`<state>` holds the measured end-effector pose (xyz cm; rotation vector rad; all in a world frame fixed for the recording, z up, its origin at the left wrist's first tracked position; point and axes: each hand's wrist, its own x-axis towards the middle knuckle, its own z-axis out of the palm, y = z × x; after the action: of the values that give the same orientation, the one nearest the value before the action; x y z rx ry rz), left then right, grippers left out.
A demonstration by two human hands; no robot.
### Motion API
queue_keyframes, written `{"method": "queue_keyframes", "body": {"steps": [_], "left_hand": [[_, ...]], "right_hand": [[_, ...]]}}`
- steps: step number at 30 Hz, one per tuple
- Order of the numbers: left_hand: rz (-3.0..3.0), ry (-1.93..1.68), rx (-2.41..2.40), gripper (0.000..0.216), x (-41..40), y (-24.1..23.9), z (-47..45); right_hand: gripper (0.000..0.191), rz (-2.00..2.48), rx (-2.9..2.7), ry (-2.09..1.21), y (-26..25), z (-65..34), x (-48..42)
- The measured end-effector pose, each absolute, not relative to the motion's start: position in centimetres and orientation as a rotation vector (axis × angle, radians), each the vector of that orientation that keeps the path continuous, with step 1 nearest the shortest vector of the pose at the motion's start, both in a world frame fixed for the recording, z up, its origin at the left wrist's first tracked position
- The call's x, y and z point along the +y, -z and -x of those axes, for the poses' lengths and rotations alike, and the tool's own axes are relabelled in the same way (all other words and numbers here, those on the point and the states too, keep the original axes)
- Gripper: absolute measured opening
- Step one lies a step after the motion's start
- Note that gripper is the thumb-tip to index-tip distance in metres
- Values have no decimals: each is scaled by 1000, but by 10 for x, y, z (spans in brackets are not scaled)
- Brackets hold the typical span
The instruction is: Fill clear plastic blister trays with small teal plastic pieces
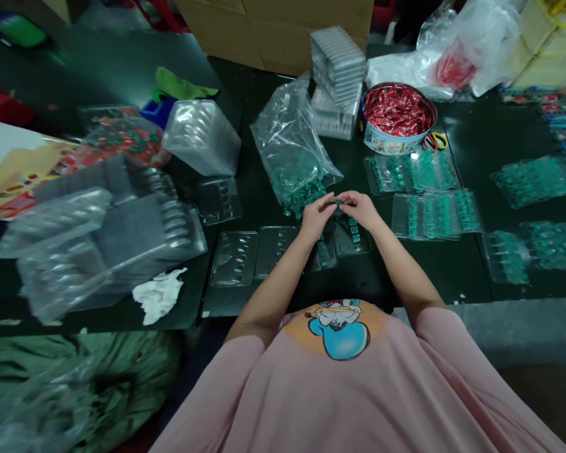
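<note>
My left hand and my right hand meet over the table, fingertips pinched on a small green plastic piece between them. Just beyond my left hand, loose green pieces spill from the mouth of a clear plastic bag. Under my right wrist lies a clear blister tray with a row of green pieces in it. Another tray beneath my left forearm, partly hidden, also holds green pieces. Farther left are clear trays with no green in their slots.
Filled green trays lie to the right. A round tin of red wrapped pieces stands behind them, scissors beside it. Stacked clear trays and a large tray pile occupy the left. A cardboard box stands at the back.
</note>
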<state>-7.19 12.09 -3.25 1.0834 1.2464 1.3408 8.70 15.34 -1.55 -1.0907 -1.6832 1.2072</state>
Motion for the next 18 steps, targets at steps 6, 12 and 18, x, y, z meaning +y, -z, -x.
{"method": "queue_keyframes", "body": {"steps": [6, 12, 18], "left_hand": [[-1103, -1305, 1168, 32, 106, 15, 56], [-1092, -1166, 1089, 23, 85, 11, 41], [-1460, -1053, 1124, 21, 64, 12, 38]], "right_hand": [[27, 1035, -1459, -1350, 5, -105, 120], [29, 1083, -1114, -1565, 7, -122, 88], [34, 1180, -990, -1628, 15, -132, 57]]}}
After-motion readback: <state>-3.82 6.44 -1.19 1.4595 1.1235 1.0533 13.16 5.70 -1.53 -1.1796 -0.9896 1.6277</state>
